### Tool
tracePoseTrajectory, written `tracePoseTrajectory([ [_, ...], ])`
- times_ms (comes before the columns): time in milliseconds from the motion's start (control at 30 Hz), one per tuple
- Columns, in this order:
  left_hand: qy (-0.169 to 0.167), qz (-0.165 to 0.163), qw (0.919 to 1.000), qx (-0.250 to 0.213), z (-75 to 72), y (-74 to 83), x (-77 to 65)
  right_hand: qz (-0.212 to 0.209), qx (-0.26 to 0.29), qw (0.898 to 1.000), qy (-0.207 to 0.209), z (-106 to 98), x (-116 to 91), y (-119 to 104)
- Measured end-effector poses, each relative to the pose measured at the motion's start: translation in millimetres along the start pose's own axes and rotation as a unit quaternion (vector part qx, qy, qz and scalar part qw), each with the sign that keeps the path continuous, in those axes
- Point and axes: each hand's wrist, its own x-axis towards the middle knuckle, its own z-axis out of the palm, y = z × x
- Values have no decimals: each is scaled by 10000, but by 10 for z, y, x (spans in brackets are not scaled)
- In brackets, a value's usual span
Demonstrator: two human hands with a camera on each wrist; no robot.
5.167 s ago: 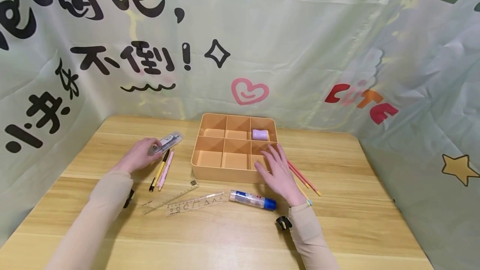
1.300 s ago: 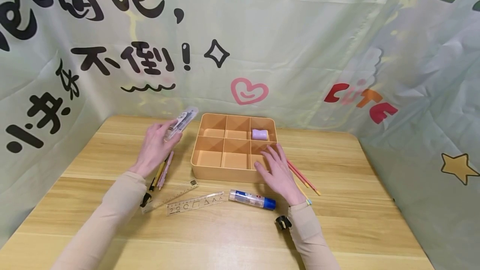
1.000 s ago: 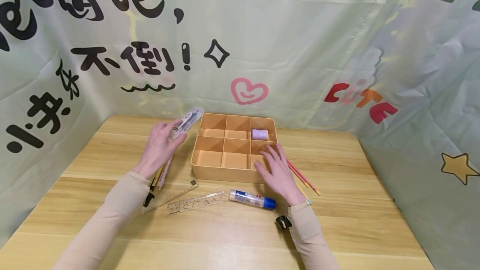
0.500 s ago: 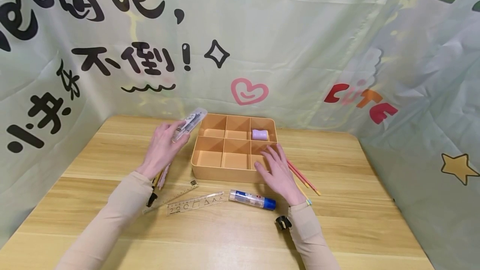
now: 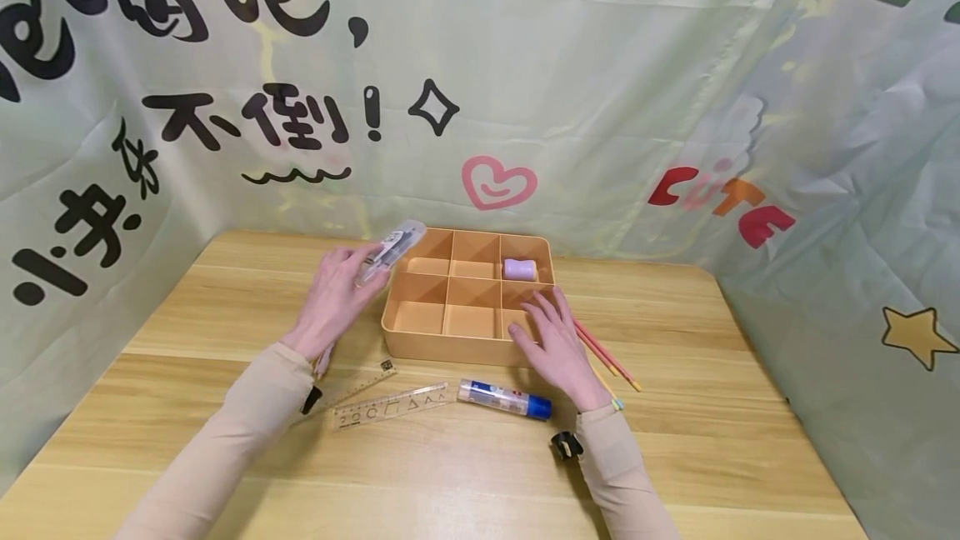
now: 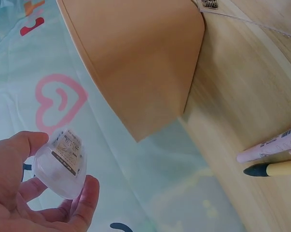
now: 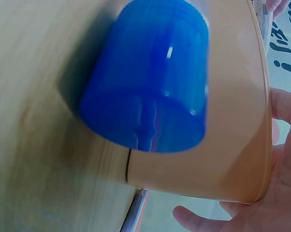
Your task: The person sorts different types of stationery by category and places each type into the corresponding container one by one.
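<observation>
My left hand (image 5: 333, 294) pinches a clear plastic case (image 5: 393, 250) with a printed label, thumb on one side and fingers on the other. In the head view the case is tilted at the back left corner of an orange-tan divided box (image 5: 420, 347), overlapping its rim. What the case contains is hard to make out. My right hand (image 5: 558, 348) rests on the box's front right corner, fingers spread over the rim. A purple spool-shaped thing (image 5: 520, 270) lies in the back right compartment. The front right compartment is partly hidden by my right hand.
A glue stick (image 5: 504, 400) with a blue cap and a clear ruler (image 5: 390, 407) lie before the box; a second clear ruler (image 5: 360, 382) lies beside them. Red pencils (image 5: 607, 354) lie right. A pink pen (image 6: 270, 145) and a yellow pen (image 6: 285, 167) lie left.
My left hand has lifted the clear case from the table on the left and carried it right, to the box's back left corner. My right hand has stayed put.
</observation>
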Motion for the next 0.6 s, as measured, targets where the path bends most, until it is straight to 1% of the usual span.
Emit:
tracePoseTrajectory([
  [367, -6, 111, 9999, 38, 51, 49, 8, -13, 6, 10000, -5, 4, -3, 8],
  [600, -83, 134, 9999, 17, 67, 78, 0, -32, 25, 10000, 44, 1, -13, -7],
])
